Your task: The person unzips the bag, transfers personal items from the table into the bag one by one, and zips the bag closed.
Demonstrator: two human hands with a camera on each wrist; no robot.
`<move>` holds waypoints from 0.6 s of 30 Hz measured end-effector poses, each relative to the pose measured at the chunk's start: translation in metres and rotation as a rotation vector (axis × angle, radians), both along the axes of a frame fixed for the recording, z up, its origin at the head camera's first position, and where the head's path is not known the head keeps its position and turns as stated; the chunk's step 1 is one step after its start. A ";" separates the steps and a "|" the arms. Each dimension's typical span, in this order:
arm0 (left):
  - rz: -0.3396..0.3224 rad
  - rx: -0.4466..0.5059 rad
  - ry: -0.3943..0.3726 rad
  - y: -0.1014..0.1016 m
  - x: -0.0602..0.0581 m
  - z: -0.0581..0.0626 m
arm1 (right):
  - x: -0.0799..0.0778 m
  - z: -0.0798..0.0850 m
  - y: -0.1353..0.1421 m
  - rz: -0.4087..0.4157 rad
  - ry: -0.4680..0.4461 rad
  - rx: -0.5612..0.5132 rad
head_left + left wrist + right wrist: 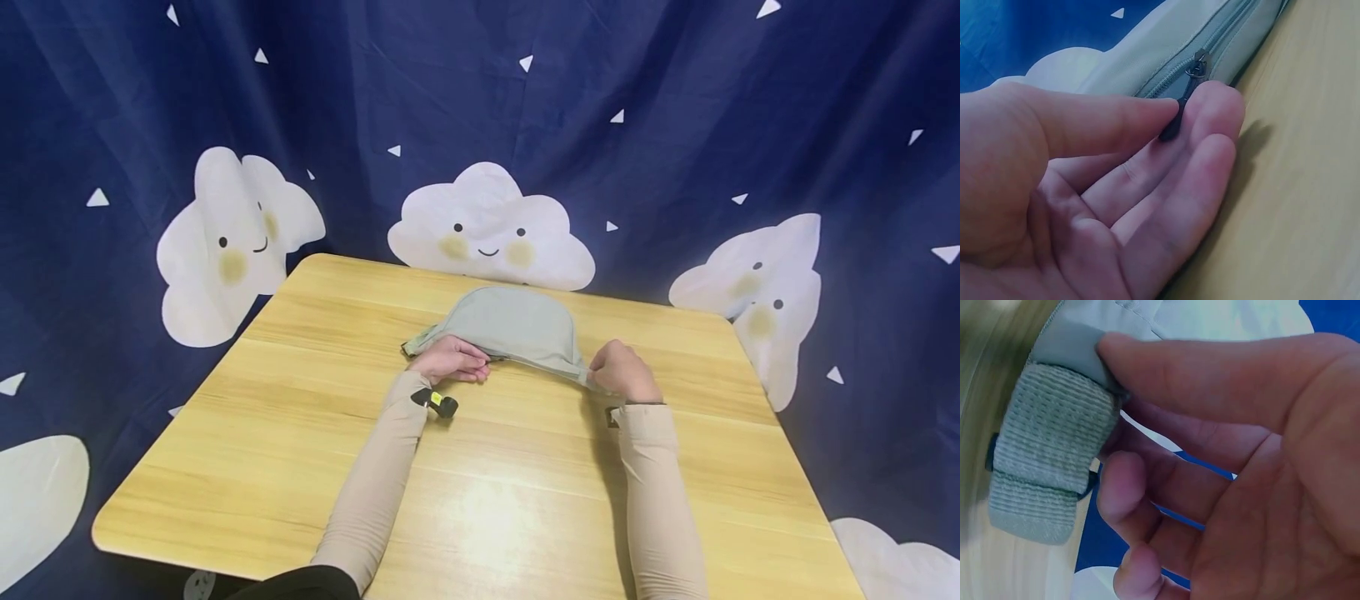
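Observation:
A pale grey-green waist bag (513, 321) lies on the wooden table, its curved side away from me. My left hand (453, 360) is at the bag's near edge, toward its left end. Between thumb and forefinger it pinches a dark zipper pull (1172, 127), whose metal slider (1198, 64) sits on the zipper track. My right hand (626, 373) holds the bag's right end, thumb and forefinger pinching the fabric beside the ribbed webbing strap (1054, 419). The other right fingers curl loosely behind.
The light wooden table (495, 475) has rounded corners. Behind and around it hangs a dark blue curtain (450, 92) with white clouds and small triangles. A wrist camera (437, 403) is strapped to my left wrist, over a beige sleeve.

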State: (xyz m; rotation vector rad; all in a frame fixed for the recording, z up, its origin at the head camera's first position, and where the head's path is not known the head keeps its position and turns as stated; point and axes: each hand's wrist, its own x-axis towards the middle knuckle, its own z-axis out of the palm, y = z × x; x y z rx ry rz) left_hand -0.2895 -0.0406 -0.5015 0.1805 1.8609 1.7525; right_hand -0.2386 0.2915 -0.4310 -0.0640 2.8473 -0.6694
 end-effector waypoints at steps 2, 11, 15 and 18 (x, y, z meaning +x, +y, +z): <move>-0.009 -0.015 0.008 0.000 -0.001 0.000 | 0.000 0.001 0.000 0.002 -0.005 -0.002; -0.043 -0.045 0.018 0.002 -0.001 0.006 | 0.001 0.004 -0.005 0.017 -0.027 -0.001; -0.059 -0.051 0.024 0.002 0.002 0.008 | 0.002 0.003 -0.007 0.018 -0.046 0.008; -0.072 -0.065 0.025 0.002 0.002 0.008 | 0.002 0.002 -0.008 0.022 -0.057 0.019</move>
